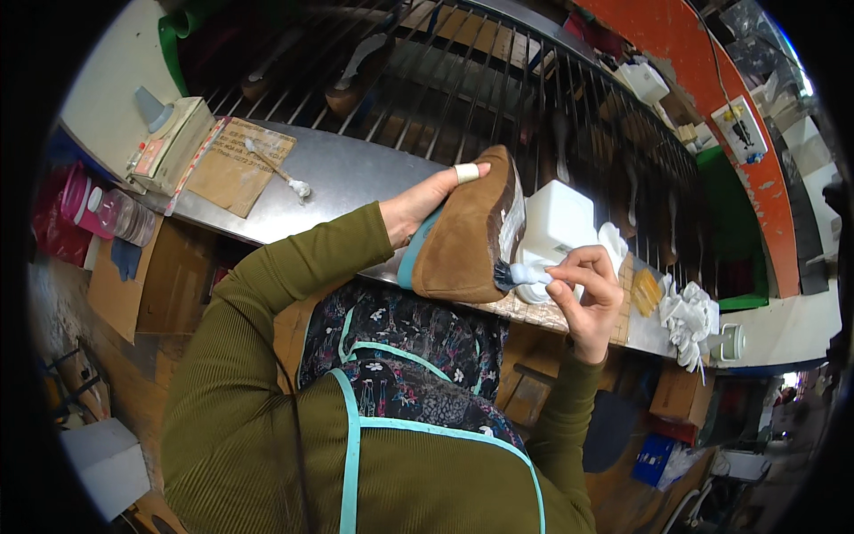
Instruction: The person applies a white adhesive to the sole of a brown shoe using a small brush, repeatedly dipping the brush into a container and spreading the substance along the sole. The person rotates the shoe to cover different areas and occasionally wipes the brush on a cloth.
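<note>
Left hand (418, 203) is gripping a brown suede shoe (467, 227), thumb lying over its far end, other fingers mostly hidden; right hand (587, 298) is pinching a small brush (532, 274) between thumb and fingertips. Steel worktop (356, 169) is running across in front of me. Dark floral apron (409, 392), turquoise trim, is covering my lap. I'm holding the shoe tilted at the worktop's near edge, turquoise part facing left, white coating (511, 218) showing along its right side. White container (559, 218) is standing just beyond the shoe, to the right. Cardboard sheet (227, 182) is lying well apart on the left, with a small box (173, 147) sitting beside it. Crumpled white gloves (688, 316) are lying far right. Brush's dark bristles are touching the shoe's lower right edge; my fingers are hiding part of its handle. Stick with a white blob (300, 188) is resting partly on the cardboard. Pale wrap (466, 173) is circling my left thumb.
</note>
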`<move>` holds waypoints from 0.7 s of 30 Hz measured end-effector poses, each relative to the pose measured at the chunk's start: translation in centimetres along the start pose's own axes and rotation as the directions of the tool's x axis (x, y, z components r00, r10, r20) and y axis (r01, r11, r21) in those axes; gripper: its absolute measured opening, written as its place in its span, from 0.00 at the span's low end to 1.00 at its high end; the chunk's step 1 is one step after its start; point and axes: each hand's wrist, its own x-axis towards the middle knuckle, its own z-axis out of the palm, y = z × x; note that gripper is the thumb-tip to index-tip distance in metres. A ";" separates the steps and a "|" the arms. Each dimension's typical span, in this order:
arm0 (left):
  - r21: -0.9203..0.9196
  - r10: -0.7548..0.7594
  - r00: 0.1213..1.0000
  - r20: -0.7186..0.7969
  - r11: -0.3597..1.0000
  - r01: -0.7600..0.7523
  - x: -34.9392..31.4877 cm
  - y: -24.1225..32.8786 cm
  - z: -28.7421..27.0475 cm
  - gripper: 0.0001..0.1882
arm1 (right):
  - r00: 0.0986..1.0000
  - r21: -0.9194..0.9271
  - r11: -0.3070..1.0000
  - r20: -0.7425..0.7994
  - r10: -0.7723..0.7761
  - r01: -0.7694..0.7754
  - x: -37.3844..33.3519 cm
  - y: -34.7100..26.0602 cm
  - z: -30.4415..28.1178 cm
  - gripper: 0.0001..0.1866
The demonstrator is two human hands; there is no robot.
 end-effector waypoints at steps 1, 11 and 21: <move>-0.012 -0.015 1.000 0.018 1.000 0.016 -0.3 0.0 0.0 0.25 | 0.999 0.030 0.999 0.037 -0.012 0.011 0.7 0.0 0.0 0.10; 0.726 0.367 0.736 0.568 0.198 -0.659 -8.1 -1.1 2.5 0.23 | 0.929 0.245 0.963 0.316 -0.190 0.114 7.2 -1.5 2.9 0.10; 0.585 -0.072 0.926 0.371 0.793 -0.173 -12.4 -4.1 1.6 0.19 | 0.757 0.419 0.902 0.557 -0.343 0.100 10.3 0.0 7.2 0.12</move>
